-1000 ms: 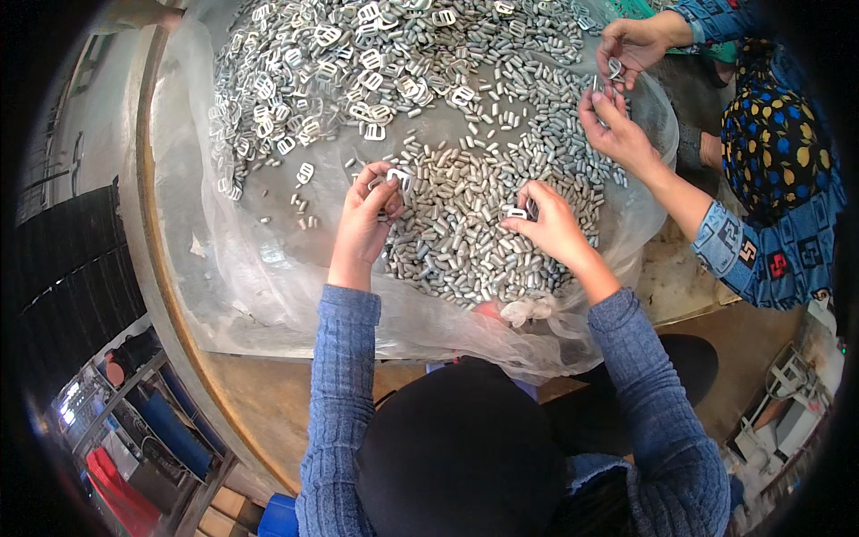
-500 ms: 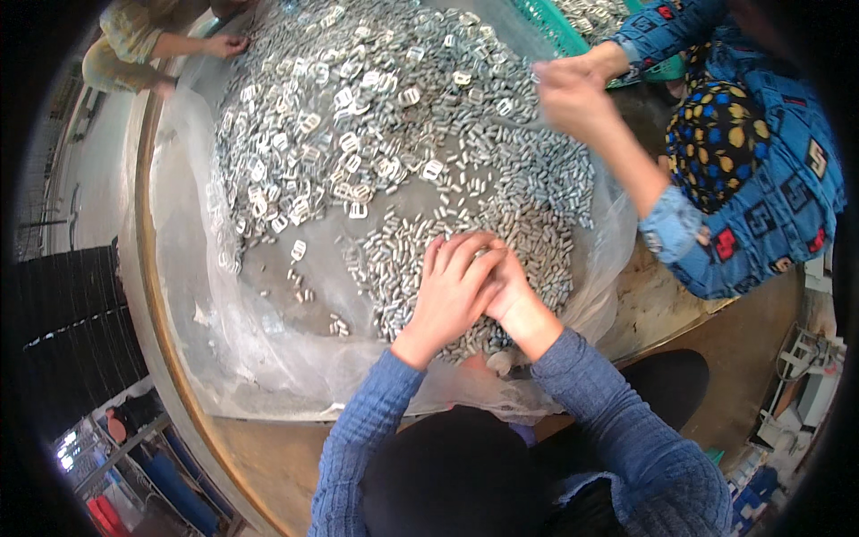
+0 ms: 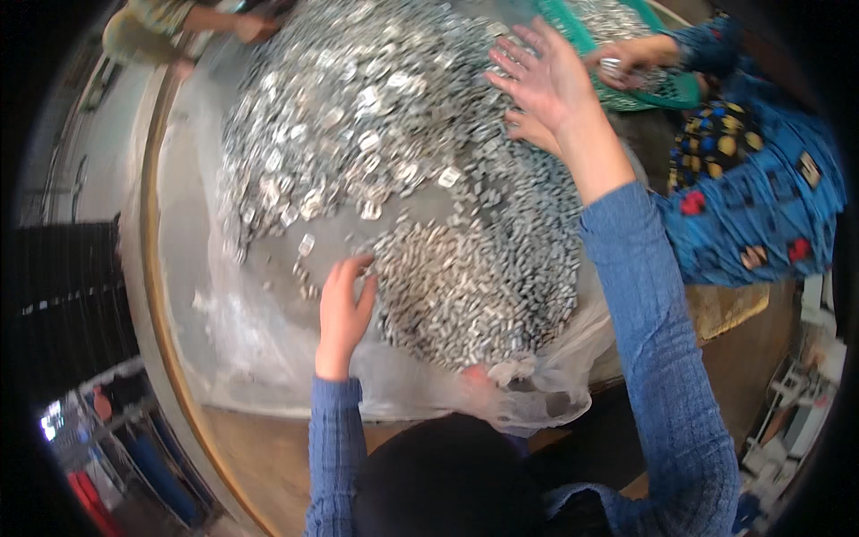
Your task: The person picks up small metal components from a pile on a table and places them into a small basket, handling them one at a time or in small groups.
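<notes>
Left hand (image 3: 343, 313): over the near left part of the heap, fingers bent, thumb apart, nothing visible between them. Open.

Right hand (image 3: 548, 82): stretched far forward on the right, fingers spread, palm showing, near the basket. Open; no piece visible in it, though motion blur hides small detail.

Pellets (image 3: 452, 291): small, grey, metal-looking; a dense heap just right of the left hand, running on below and beyond the right hand. A few (image 3: 307, 285) lie loose, left of the left hand.

Buckles (image 3: 369, 140): pale, slotted, mostly beyond the left hand and left of the right hand, mixed with pellets. One buckle (image 3: 307, 243) lies apart, near the left hand.

Sheet (image 3: 259, 349): clear plastic, between heap and desk (image 3: 134, 224), its near edge bunched; presumably laid to keep small pieces together.

Basket (image 3: 687, 90): green, at the far right, filled with metal pieces; its walls probably stop them spilling.

Co-worker's hand (image 3: 640, 58): beside the basket, holding a shiny piece (image 3: 611, 68) at the fingertips, a hold that likely suits so small an item.

Another hand (image 3: 257, 29): far left edge of the heap; contents cannot be told.
</notes>
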Demonstrator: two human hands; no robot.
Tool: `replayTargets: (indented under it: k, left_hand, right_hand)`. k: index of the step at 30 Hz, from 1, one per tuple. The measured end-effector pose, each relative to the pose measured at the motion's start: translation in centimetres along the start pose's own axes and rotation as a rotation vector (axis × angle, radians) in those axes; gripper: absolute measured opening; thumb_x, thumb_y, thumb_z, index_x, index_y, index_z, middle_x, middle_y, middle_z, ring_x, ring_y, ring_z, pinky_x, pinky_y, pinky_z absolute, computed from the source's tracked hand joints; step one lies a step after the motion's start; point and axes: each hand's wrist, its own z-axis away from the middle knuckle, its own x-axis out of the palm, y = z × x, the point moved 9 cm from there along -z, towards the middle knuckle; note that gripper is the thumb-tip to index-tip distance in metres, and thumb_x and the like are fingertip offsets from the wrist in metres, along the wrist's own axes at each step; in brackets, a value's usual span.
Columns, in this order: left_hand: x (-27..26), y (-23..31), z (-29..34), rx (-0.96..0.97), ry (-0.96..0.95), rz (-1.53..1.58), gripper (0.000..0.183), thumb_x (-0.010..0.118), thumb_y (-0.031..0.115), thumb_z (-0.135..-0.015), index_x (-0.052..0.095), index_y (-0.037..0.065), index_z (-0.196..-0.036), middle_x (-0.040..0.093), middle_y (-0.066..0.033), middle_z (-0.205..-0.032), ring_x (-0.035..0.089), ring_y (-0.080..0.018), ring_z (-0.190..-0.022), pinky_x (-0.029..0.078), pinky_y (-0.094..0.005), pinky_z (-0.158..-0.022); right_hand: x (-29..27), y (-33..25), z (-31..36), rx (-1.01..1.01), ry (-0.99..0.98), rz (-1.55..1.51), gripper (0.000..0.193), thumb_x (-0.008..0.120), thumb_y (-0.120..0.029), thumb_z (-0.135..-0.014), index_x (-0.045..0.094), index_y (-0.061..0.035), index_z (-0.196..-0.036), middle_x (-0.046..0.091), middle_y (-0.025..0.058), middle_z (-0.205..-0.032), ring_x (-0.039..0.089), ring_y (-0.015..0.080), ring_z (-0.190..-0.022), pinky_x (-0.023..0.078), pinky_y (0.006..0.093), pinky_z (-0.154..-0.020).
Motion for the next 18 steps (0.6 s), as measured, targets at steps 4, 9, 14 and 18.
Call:
replayTargets:
  k: [4,9,14,18]
  left_hand:
    - [-1.6,-6.6,-0.6,-0.190,0.180,-0.108,0.044,0.062,0.013,-0.079,0.045,0.003,-0.119,0.048,-0.0210,-0.111,0.051,-0.0334,-0.096,0.042,-0.0406,-0.083]
    - [-4.9,-17.7,0.8,-0.344,0.652,-0.245,0.063,0.060,0.023,-0.083,0.030,-0.007,-0.129,0.034,-0.0306,-0.128,0.035,-0.0419,-0.117,0.029,-0.0441,-0.100]
    - [1.5,-11.5,-10.8,-0.273,0.502,-0.117,0.076,0.059,0.040,-0.081,0.025,0.002,-0.138,0.005,-0.0428,-0.136,0.013,-0.0512,-0.130,0.020,-0.0452,-0.107]
    - [3.8,-7.9,-12.6,-0.177,0.625,-0.022,0.074,0.059,0.038,-0.082,0.024,0.001,-0.136,0.013,-0.0385,-0.137,0.017,-0.0504,-0.128,0.019,-0.0498,-0.105]
  right_hand:
    - [-6.2,9.7,2.6,0.304,-0.043,0.418,0.045,0.057,-0.033,-0.086,0.049,-0.0054,-0.121,0.049,0.0143,-0.124,0.049,0.0234,-0.111,0.039,0.0367,-0.095]
    - [-8.2,14.8,0.9,-0.292,-0.100,1.418,0.064,0.065,-0.031,-0.078,0.039,-0.0011,-0.128,0.044,0.0222,-0.127,0.042,0.0364,-0.117,0.033,0.0408,-0.100]
    - [-6.8,15.9,0.1,-0.400,0.019,1.666,0.079,0.064,-0.038,-0.076,0.026,-0.0075,-0.138,0.024,0.0301,-0.137,0.027,0.0448,-0.126,0.026,0.0469,-0.104]
    - [-4.9,19.3,2.6,-0.237,-0.200,1.794,0.079,0.066,-0.028,-0.073,0.026,-0.0073,-0.138,0.020,0.0247,-0.141,0.024,0.0451,-0.128,0.022,0.0475,-0.106]
